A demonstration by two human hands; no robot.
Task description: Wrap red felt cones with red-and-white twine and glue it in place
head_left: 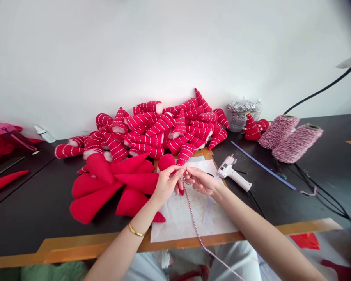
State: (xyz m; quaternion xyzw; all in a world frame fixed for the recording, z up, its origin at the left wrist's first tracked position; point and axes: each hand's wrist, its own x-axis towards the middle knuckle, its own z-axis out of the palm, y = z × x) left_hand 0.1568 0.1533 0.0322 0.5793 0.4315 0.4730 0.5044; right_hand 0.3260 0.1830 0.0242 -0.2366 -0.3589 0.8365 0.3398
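Note:
My left hand and my right hand meet over the white sheet, thumbs and fingertips pinched together. Between them they grip a red-and-white twine, which hangs from the fingertips and runs down past the table edge over my lap. A bit of red fabric shows beneath my left fingers; whether that hand holds it too, I cannot tell. Plain red stuffed cones lie in a heap left of my left hand. A white glue gun rests on its side to the right of my right hand.
Behind, red cones wound with white stitching are piled against the wall. Two twine spools, a blue-violet stick, black cables and a tub of silver tinsel are at right. A small white bottle lies at left.

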